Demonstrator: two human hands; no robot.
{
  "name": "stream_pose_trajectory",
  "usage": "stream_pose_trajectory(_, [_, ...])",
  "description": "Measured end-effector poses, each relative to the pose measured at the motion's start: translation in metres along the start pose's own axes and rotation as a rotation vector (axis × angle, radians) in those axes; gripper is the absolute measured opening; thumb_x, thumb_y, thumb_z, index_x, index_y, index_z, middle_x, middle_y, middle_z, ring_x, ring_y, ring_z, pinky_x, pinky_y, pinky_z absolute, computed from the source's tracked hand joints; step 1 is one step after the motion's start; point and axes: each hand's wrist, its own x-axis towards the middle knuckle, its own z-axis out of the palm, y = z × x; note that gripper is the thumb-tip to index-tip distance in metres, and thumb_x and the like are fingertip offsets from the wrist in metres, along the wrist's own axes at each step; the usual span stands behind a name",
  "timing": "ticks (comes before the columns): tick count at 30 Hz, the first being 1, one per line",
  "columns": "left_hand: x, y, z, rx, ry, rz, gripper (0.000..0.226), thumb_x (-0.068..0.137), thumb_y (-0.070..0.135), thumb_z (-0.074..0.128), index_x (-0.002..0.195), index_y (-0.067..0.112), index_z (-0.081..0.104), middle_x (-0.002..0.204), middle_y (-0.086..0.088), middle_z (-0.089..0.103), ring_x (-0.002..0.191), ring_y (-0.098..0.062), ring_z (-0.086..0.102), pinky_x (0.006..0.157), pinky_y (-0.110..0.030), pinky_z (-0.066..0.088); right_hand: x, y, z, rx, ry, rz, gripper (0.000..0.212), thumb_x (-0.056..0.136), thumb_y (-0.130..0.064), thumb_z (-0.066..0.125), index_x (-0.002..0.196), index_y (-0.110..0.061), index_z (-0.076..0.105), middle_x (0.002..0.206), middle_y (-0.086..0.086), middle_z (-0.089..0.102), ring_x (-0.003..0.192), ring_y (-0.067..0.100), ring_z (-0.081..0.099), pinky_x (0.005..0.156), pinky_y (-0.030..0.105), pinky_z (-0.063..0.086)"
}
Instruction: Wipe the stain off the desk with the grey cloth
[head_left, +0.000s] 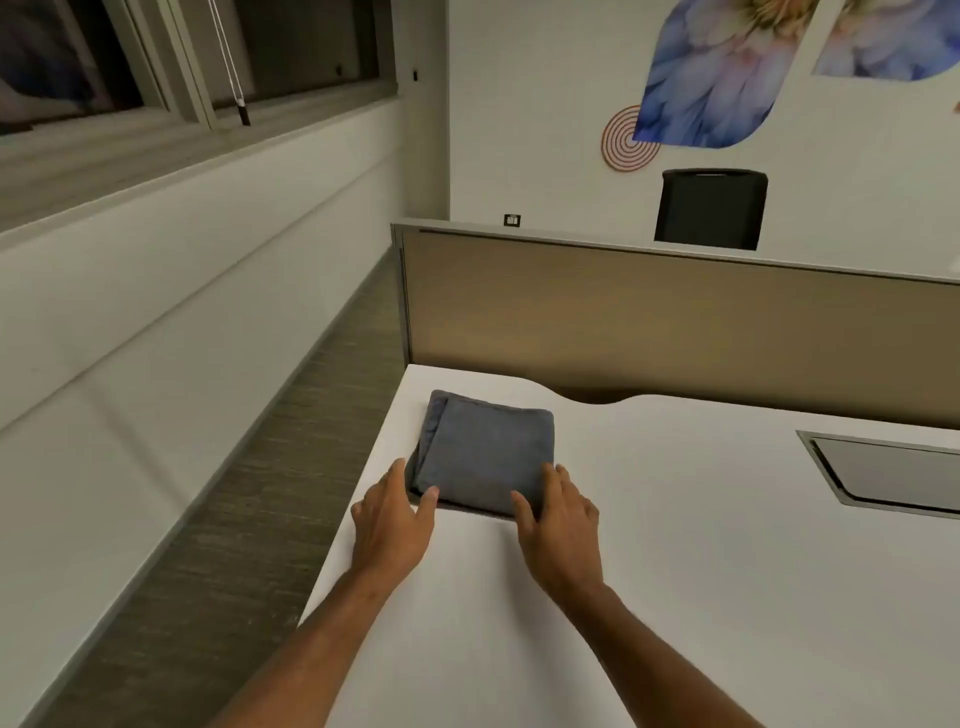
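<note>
While the folded grey cloth (485, 454) lies on the desk (675, 571), each spread hand (397, 519) (558, 525) touches its near edge.

This is an office — a white desk (675, 519) with a brown divider panel (649, 322), a black office chair (710, 208) behind it, and window blinds cord (228, 57).

I see dim, even indoor light, soft blur throughout, dark window panes (291, 47), and wide-angle bending at edges.
</note>
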Motion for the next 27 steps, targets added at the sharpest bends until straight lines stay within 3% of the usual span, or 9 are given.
stream_pose_trajectory(2, [0.010, 0.001, 0.002, -0.046, -0.002, -0.015, 0.064, 0.101, 0.039, 0.058, 0.155, 0.014, 0.034, 0.151, -0.013, 0.052, 0.142, -0.031, 0.043, 0.119, -0.046, 0.026, 0.009, 0.003, 0.000, 0.112, 0.042, 0.060, 0.050, 0.101, -0.044, 0.050, 0.143, -0.019, 0.040, 0.141, 0.004, 0.056, 0.123, 0.025, 0.056, 0.112, 0.045, 0.036])
stream_pose_trajectory(7, [0.031, 0.010, 0.005, -0.145, -0.003, -0.115, 0.061, 0.099, 0.034, 0.063, 0.152, 0.013, 0.040, 0.147, -0.015, 0.055, 0.136, -0.035, 0.050, 0.116, -0.050, 0.038, 0.027, 0.002, 0.001, 0.258, 0.014, 0.197, 0.057, 0.099, -0.032, 0.058, 0.150, -0.015, 0.037, 0.142, 0.008, 0.057, 0.124, 0.029, 0.058, 0.107, 0.048, 0.048])
stream_pose_trajectory(14, [0.045, 0.015, 0.010, -0.126, -0.019, -0.197, 0.067, 0.096, 0.030, 0.069, 0.152, 0.010, 0.039, 0.145, -0.015, 0.057, 0.135, -0.035, 0.051, 0.115, -0.051, 0.039, 0.045, -0.002, 0.008, 0.484, 0.036, 0.411, 0.059, 0.096, -0.022, 0.065, 0.147, -0.012, 0.037, 0.135, 0.012, 0.060, 0.118, 0.032, 0.061, 0.103, 0.048, 0.051])
stream_pose_trajectory(19, [0.058, 0.019, 0.011, -0.285, -0.013, -0.286, 0.065, 0.091, 0.019, 0.076, 0.147, 0.003, 0.047, 0.147, -0.017, 0.056, 0.134, -0.037, 0.054, 0.111, -0.047, 0.045, 0.063, 0.002, 0.007, 0.572, -0.001, 0.558, 0.056, 0.096, -0.019, 0.066, 0.146, -0.011, 0.042, 0.136, 0.013, 0.060, 0.116, 0.033, 0.062, 0.102, 0.048, 0.053])
stream_pose_trajectory(21, [0.062, 0.020, 0.009, -0.359, -0.027, -0.309, 0.039, 0.088, 0.012, 0.075, 0.123, -0.002, 0.065, 0.126, -0.019, 0.069, 0.111, -0.036, 0.067, 0.087, -0.038, 0.054, 0.064, 0.004, 0.005, 0.636, -0.006, 0.570, 0.044, 0.096, -0.014, 0.065, 0.138, -0.009, 0.052, 0.131, 0.013, 0.064, 0.110, 0.030, 0.064, 0.097, 0.045, 0.056])
stream_pose_trajectory(23, [0.062, 0.021, 0.005, -0.450, -0.043, -0.315, 0.015, 0.084, 0.005, 0.069, 0.094, -0.006, 0.070, 0.096, -0.014, 0.074, 0.081, -0.030, 0.065, 0.068, -0.037, 0.049, 0.063, 0.004, 0.003, 0.716, -0.014, 0.573, 0.035, 0.095, -0.010, 0.063, 0.130, -0.007, 0.059, 0.123, 0.010, 0.067, 0.104, 0.027, 0.065, 0.091, 0.041, 0.056])
stream_pose_trajectory(25, [0.057, 0.022, 0.001, -0.532, -0.070, -0.309, 0.005, 0.081, 0.002, 0.065, 0.085, 0.005, 0.068, 0.082, -0.011, 0.062, 0.075, -0.022, 0.054, 0.066, -0.035, 0.040, 0.059, 0.002, -0.001, 0.762, -0.011, 0.560, 0.028, 0.095, -0.009, 0.062, 0.123, -0.011, 0.061, 0.116, 0.006, 0.067, 0.099, 0.023, 0.064, 0.085, 0.036, 0.057])
stream_pose_trajectory(27, [0.049, 0.025, -0.003, -0.580, -0.090, -0.289, 0.012, 0.080, 0.001, 0.062, 0.084, 0.012, 0.065, 0.081, -0.010, 0.056, 0.076, -0.021, 0.050, 0.067, -0.035, 0.037, 0.052, 0.000, -0.005, 0.791, 0.005, 0.522, 0.019, 0.096, -0.007, 0.060, 0.112, -0.016, 0.063, 0.107, 0.003, 0.069, 0.091, 0.017, 0.064, 0.072, 0.027, 0.054])
